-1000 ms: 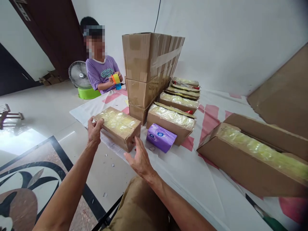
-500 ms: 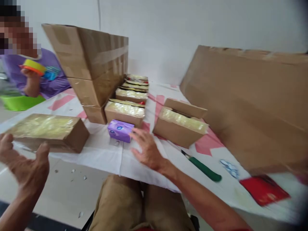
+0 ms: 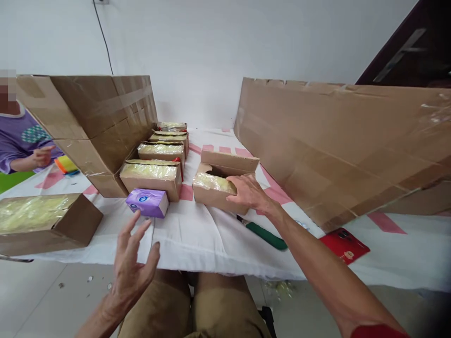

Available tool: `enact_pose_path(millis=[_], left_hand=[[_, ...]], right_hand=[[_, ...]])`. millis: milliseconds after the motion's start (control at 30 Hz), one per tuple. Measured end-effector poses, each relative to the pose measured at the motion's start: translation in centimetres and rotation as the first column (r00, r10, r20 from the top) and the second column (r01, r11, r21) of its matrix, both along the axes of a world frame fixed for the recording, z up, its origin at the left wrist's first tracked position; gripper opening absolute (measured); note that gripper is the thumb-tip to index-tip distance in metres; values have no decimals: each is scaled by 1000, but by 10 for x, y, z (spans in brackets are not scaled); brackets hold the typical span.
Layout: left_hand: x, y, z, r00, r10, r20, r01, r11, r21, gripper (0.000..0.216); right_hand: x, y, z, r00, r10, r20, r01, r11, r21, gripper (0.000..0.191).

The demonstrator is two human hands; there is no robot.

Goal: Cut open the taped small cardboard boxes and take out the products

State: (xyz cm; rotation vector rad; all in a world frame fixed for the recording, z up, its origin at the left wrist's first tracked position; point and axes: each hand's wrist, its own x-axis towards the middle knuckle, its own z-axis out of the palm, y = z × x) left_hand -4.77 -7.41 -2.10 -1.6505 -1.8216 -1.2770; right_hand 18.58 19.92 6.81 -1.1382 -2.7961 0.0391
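My right hand (image 3: 248, 192) reaches forward and rests on the near corner of an open cardboard box (image 3: 214, 185) filled with yellowish plastic-wrapped contents, fingers curled over its edge. My left hand (image 3: 132, 265) hovers open with spread fingers just in front of a purple tissue pack (image 3: 147, 202), touching nothing. Another open box with the same yellowish filling (image 3: 45, 223) lies at the left edge of the white sheet (image 3: 207, 239).
A row of similar filled boxes (image 3: 153, 174) lines a tall stack of taped cartons (image 3: 95, 122). A green-handled knife (image 3: 264, 234) and a red packet (image 3: 343, 244) lie right of my arm. A large flat cardboard sheet (image 3: 334, 145) leans at right. A person in purple (image 3: 21, 141) sits far left.
The view swung right. My left hand let go of the box at left and moved toward the middle. My right hand went from beside the purple pack onto the open box ahead.
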Motion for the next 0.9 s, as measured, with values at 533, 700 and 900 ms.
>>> enact_pose_path(millis=[533,700,900], left_hand=[[46,42,-18,996,-79,-30,78,996,-37,53],[45,38,-30,988,-83,132,86,996,-11,85],[40,37,-35,947,-123,297,148,987,-62,72]], right_hand=[[10,-34,-3,809,314,-497,-271,949,158,53],[25,-44,-26,801,427,-420,-443,894,66,42],[45,-43,-50,806,370,-461,-384,921,68,64]])
